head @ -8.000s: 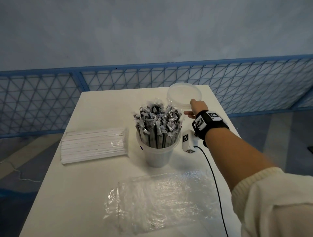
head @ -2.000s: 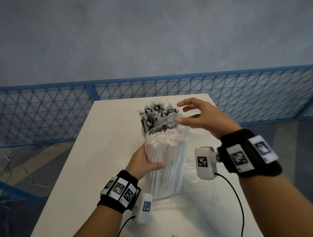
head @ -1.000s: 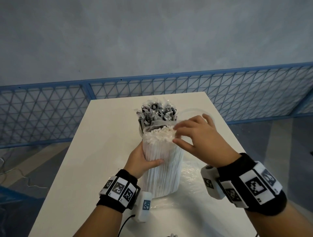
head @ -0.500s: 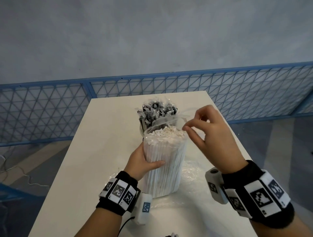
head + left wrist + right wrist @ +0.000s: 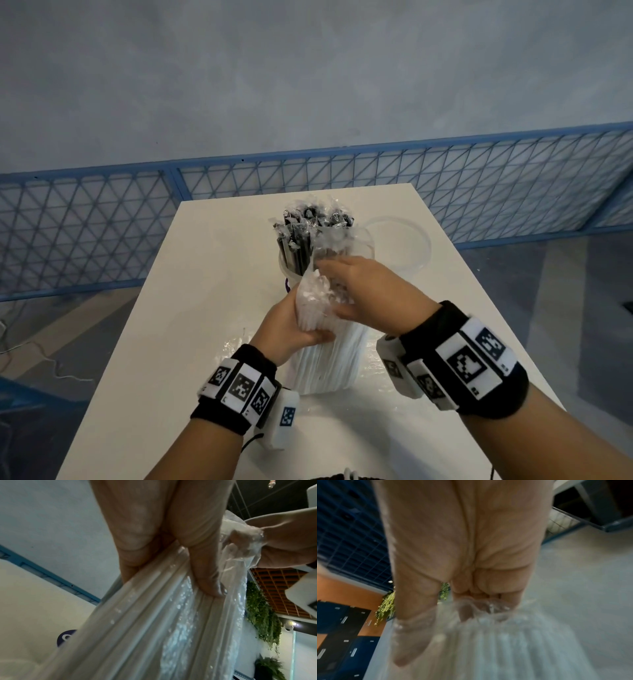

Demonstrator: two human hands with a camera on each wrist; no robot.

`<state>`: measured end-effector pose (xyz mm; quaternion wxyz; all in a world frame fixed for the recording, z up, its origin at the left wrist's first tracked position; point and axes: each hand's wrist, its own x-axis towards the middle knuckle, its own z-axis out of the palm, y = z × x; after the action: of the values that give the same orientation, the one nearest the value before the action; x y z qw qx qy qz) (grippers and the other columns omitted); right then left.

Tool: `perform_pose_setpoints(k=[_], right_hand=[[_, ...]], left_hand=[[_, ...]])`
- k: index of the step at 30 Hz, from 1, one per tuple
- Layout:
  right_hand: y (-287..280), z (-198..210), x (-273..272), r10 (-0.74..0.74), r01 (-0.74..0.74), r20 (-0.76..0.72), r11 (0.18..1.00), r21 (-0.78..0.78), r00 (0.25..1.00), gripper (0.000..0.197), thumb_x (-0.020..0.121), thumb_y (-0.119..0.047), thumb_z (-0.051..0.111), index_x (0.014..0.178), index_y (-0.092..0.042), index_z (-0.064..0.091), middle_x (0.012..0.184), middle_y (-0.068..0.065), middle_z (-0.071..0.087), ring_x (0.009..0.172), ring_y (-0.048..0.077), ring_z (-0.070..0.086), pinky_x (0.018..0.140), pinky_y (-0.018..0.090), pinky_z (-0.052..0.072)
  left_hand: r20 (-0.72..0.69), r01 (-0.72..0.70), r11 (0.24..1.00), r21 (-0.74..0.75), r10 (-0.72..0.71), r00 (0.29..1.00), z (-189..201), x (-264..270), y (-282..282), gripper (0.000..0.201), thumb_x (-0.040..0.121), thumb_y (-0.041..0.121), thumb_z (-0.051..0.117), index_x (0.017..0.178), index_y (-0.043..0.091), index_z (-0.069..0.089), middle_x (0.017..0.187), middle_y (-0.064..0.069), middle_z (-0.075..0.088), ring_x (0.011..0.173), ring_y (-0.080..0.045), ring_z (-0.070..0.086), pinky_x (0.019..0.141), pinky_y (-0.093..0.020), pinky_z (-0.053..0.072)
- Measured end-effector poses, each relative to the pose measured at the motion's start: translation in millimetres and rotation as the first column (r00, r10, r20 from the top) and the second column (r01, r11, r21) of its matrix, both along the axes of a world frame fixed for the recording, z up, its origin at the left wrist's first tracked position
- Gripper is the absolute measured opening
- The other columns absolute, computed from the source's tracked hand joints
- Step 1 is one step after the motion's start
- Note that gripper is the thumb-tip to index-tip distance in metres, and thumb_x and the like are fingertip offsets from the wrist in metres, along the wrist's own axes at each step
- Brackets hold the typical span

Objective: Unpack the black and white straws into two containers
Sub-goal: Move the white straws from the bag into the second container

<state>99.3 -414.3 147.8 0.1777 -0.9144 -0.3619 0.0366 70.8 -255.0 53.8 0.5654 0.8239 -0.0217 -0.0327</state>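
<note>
Left hand (image 5: 291,329) grips the white straws (image 5: 325,363) upright at frame centre, right hand (image 5: 356,291) bunches their wrap (image 5: 315,287); yank too hard and they probably spill, or knock the black straws (image 5: 308,229) just behind.

The white desk (image 5: 205,308) carries a tub of black straws (image 5: 298,240) and a clear round container (image 5: 400,246) beside it. A white straw pack (image 5: 329,366) stands upright on crumpled clear film (image 5: 376,373) at the near end
</note>
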Motion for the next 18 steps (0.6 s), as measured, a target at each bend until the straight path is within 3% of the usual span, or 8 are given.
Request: perform_pose_setpoints(k=[2,5,9,12,16,18], right_hand=[[1.6,-3.9,5.1,0.0,-0.001,-0.006,0.997,-0.078,1.0,0.056,0.082,-0.017,0.063,0.134,-0.013,0.044,0.137,0.005,0.047,0.122,0.024,0.043,0.099,0.024,0.031],[5.3,-10.1,11.5,-0.051,0.06,0.074,0.99,-0.13,0.996,0.052,0.083,-0.019,0.062,0.132,-0.015,0.044,0.132,0.005,0.05,0.118,0.024,0.042,0.1,0.024,0.026],[5.6,-6.3,14.4,-0.047,0.069,0.12,0.981,-0.184,0.992,0.049,0.085,-0.011,0.051,0.133,-0.015,0.042,0.128,0.005,0.054,0.117,0.022,0.044,0.09,0.024,0.034],[4.7,-4.7,16.2,-0.053,0.074,0.129,0.983,-0.167,0.99,0.048,0.083,-0.006,0.05,0.13,-0.016,0.047,0.119,0.005,0.06,0.11,0.023,0.05,0.073,0.023,0.031],[5.4,-12.5,13.2,-0.115,0.118,0.107,0.993,-0.013,0.988,0.042,0.084,-0.008,0.056,0.125,-0.016,0.056,0.111,0.008,0.067,0.103,0.026,0.06,0.074,0.025,0.038],[6.1,-13.9,12.1,-0.121,0.131,0.129,0.989,-0.074,0.984,0.042,0.087,-0.011,0.052,0.128,-0.017,0.051,0.11,0.008,0.066,0.101,0.028,0.061,0.071,0.029,0.039]], left_hand=[[0.0,0.013,1.0,0.007,-0.013,1.0,0.1,2.2,-1.3,0.072,0.06,0.008,0.084,0.121,0.024,0.049,0.102,0.017,0.065,0.09,0.01,0.061,0.073,-0.005,0.044],[0.012,0.032,0.999,0.028,-0.032,0.999,-1.0,6.4,-3.5,0.077,0.06,0.012,0.085,0.127,0.02,0.048,0.11,0.008,0.066,0.1,-0.004,0.061,0.079,-0.009,0.046],[0.02,0.028,0.998,0.061,-0.029,0.999,-3.0,11.2,-5.3,0.079,0.06,0.016,0.085,0.129,0.019,0.046,0.112,0.003,0.066,0.101,-0.009,0.061,0.08,-0.013,0.047],[0.014,0.029,0.997,0.072,-0.03,0.999,-3.3,13.1,-5.5,0.079,0.06,0.018,0.085,0.128,0.02,0.046,0.111,0.004,0.065,0.1,-0.006,0.061,0.08,-0.012,0.047],[0.025,0.03,0.997,0.071,-0.032,0.999,-0.8,13.3,-4.4,0.079,0.058,0.015,0.086,0.127,0.023,0.047,0.105,0.013,0.063,0.096,0.002,0.057,0.074,-0.001,0.041],[0.023,0.031,0.997,0.07,-0.033,0.999,-1.0,12.9,-4.5,0.079,0.058,0.015,0.086,0.126,0.023,0.048,0.104,0.012,0.064,0.095,0.001,0.058,0.073,-0.002,0.042]])
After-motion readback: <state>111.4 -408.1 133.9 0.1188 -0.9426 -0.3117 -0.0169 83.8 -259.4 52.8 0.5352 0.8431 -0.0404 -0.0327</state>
